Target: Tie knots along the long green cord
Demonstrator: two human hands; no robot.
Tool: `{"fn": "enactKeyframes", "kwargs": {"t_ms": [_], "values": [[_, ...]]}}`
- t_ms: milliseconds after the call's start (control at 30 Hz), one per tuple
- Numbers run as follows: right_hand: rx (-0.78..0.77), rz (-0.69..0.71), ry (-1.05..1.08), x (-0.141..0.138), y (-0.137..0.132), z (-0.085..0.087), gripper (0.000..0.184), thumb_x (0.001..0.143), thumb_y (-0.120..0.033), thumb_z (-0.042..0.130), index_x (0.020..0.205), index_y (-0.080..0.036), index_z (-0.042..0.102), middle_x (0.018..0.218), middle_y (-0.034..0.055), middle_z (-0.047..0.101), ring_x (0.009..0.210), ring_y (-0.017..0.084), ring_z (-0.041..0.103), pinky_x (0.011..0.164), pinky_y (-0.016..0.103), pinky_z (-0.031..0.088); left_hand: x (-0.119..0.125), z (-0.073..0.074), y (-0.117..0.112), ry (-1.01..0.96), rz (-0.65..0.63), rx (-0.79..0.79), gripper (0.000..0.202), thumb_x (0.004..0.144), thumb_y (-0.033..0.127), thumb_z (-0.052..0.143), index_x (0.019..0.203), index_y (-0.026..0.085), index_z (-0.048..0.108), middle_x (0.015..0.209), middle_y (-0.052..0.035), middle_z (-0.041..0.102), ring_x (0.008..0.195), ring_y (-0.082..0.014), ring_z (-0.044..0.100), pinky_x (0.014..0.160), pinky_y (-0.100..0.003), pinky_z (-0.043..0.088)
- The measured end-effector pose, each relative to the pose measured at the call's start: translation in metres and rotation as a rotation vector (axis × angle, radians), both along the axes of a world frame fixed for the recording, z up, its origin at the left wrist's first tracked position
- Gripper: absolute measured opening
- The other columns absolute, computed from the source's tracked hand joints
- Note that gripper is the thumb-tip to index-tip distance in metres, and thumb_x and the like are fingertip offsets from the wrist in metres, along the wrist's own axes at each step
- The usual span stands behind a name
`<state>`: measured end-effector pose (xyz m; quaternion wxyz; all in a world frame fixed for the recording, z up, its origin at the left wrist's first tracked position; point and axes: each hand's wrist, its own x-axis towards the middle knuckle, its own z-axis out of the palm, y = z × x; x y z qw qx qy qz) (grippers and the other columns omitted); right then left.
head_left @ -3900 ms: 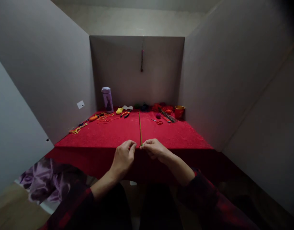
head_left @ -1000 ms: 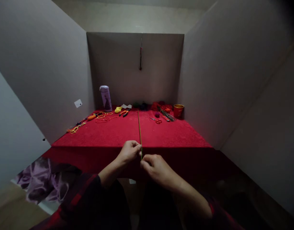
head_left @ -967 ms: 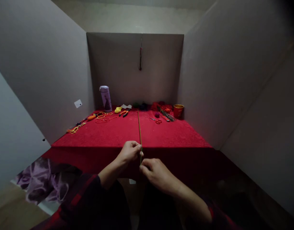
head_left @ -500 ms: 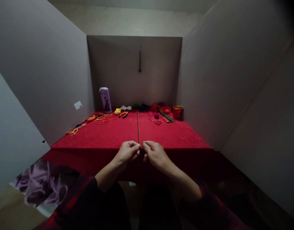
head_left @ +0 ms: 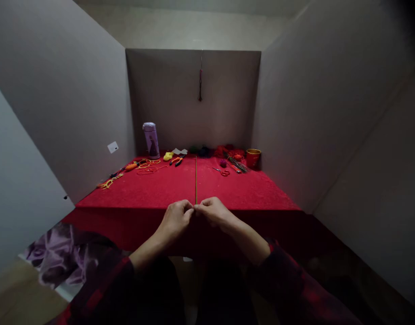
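A thin olive-green cord (head_left: 195, 180) runs straight from the far part of the red cloth toward me and ends at my fingers, by the table's front edge. On its left side my left hand (head_left: 176, 220) is closed, thumb and forefinger pinched at the cord's near end. From the right my right hand (head_left: 214, 212) is pinched on the same spot, its fingertips almost touching the left ones. The fingers hide the near end of the cord, so how it is wrapped or tied there does not show.
Red-handled scissors (head_left: 223, 172), a purple yarn ball (head_left: 223, 162) and a red cup (head_left: 253, 159) stand on the right. Orange-handled pliers (head_left: 176, 160), yellow yarn (head_left: 168, 156), a purple bottle (head_left: 151, 141) and orange cords (head_left: 149, 171) lie left. Grey panels (head_left: 194, 117) enclose the table.
My hands have come together, the right one moving left to the cord's near end. The whole view has shifted slightly; the things on the table stay put.
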<state>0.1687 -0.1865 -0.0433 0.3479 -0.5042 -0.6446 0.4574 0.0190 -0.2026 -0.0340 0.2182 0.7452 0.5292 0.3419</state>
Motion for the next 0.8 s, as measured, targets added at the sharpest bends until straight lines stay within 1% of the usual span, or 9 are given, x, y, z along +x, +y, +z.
{"fn": "enactKeyframes", "kwargs": {"t_ms": [100, 233, 300, 400, 467, 533, 600, 700, 800], "values": [[-0.060, -0.002, 0.071, -0.003, -0.002, 0.000, 0.024, 0.076, -0.033, 0.052, 0.059, -0.016, 0.050, 0.039, -0.0093, 0.029, 0.032, 0.004, 0.024, 0.033, 0.018, 0.018, 0.002, 0.001, -0.020, 0.194, 0.063, 0.073, 0.018, 0.081, 0.024, 0.046, 0.077, 0.019, 0.063, 0.073, -0.0056, 0.067, 0.069, -0.0179, 0.060, 0.060, -0.026, 0.035], [-0.115, 0.054, 0.154, 0.001, -0.007, 0.003, 0.018, 0.072, -0.031, 0.054, 0.063, -0.016, 0.051, 0.042, -0.0097, 0.030, 0.035, 0.004, 0.022, 0.034, 0.017, 0.016, 0.006, -0.008, -0.041, 0.321, -0.085, 0.102, 0.019, 0.083, 0.024, 0.046, 0.076, 0.021, 0.064, 0.073, -0.0055, 0.067, 0.067, -0.0188, 0.061, 0.059, -0.026, 0.033], [-0.127, 0.070, 0.175, 0.006, -0.008, 0.003, 0.014, 0.070, -0.029, 0.054, 0.065, -0.016, 0.052, 0.043, -0.0100, 0.029, 0.036, 0.004, 0.022, 0.034, 0.017, 0.015, 0.006, -0.009, -0.042, 0.233, -0.117, 0.118, 0.021, 0.083, 0.029, 0.048, 0.071, 0.020, 0.063, 0.070, -0.0048, 0.066, 0.064, -0.0175, 0.059, 0.058, -0.026, 0.034], [-0.129, 0.061, 0.187, 0.013, -0.010, 0.001, 0.012, 0.070, -0.028, 0.054, 0.067, -0.017, 0.052, 0.044, -0.0100, 0.029, 0.037, 0.004, 0.022, 0.034, 0.017, 0.015, 0.006, -0.007, -0.027, -0.039, 0.017, 0.152, 0.022, 0.084, 0.033, 0.046, 0.077, 0.019, 0.062, 0.073, -0.0041, 0.064, 0.066, -0.0158, 0.057, 0.060, -0.025, 0.037], [-0.122, 0.067, 0.191, 0.015, -0.011, -0.001, 0.011, 0.070, -0.028, 0.054, 0.069, -0.017, 0.051, 0.045, -0.0102, 0.029, 0.037, 0.004, 0.022, 0.035, 0.016, 0.015, 0.009, -0.006, -0.013, -0.199, 0.062, 0.059, 0.019, 0.082, 0.030, 0.046, 0.085, 0.017, 0.060, 0.074, -0.0030, 0.062, 0.059, -0.0137, 0.055, 0.056, -0.024, 0.038], [-0.102, 0.092, 0.184, 0.016, -0.012, -0.001, 0.012, 0.071, -0.029, 0.053, 0.069, -0.017, 0.050, 0.046, -0.0100, 0.030, 0.037, 0.004, 0.023, 0.035, 0.016, 0.016, 0.012, -0.008, 0.000, -0.303, -0.016, -0.128, 0.021, 0.080, 0.030, 0.045, 0.089, 0.015, 0.058, 0.063, 0.0006, 0.057, 0.046, -0.0110, 0.048, 0.047, -0.023, 0.034], [-0.064, 0.108, 0.132, 0.016, -0.012, -0.002, 0.014, 0.074, -0.030, 0.051, 0.069, -0.017, 0.049, 0.047, -0.0094, 0.031, 0.037, 0.005, 0.024, 0.036, 0.017, 0.017, 0.016, -0.010, 0.008, -0.336, -0.121, -0.245, 0.023, 0.079, 0.032, 0.044, 0.076, 0.014, 0.057, 0.052, 0.0039, 0.048, 0.040, -0.0094, 0.041, 0.042, -0.022, 0.029], [-0.008, 0.083, 0.024, 0.017, -0.009, -0.005, 0.015, 0.078, -0.028, 0.046, 0.068, -0.017, 0.048, 0.047, -0.0089, 0.031, 0.037, 0.005, 0.026, 0.037, 0.018, 0.019, 0.017, -0.010, 0.012, -0.334, -0.176, -0.251, 0.029, 0.074, 0.038, 0.052, 0.059, 0.013, 0.055, 0.049, 0.0035, 0.045, 0.046, -0.0089, 0.041, 0.045, -0.021, 0.027], [0.036, 0.038, -0.034, 0.019, -0.008, -0.006, 0.015, 0.076, -0.024, 0.048, 0.063, -0.017, 0.049, 0.047, -0.0072, 0.035, 0.041, 0.006, 0.031, 0.041, 0.019, 0.021, 0.015, -0.007, 0.013, -0.363, -0.163, -0.296, 0.028, 0.067, 0.039, 0.059, 0.060, 0.011, 0.059, 0.052, 0.0024, 0.050, 0.050, -0.0093, 0.042, 0.047, -0.021, 0.029]]}}
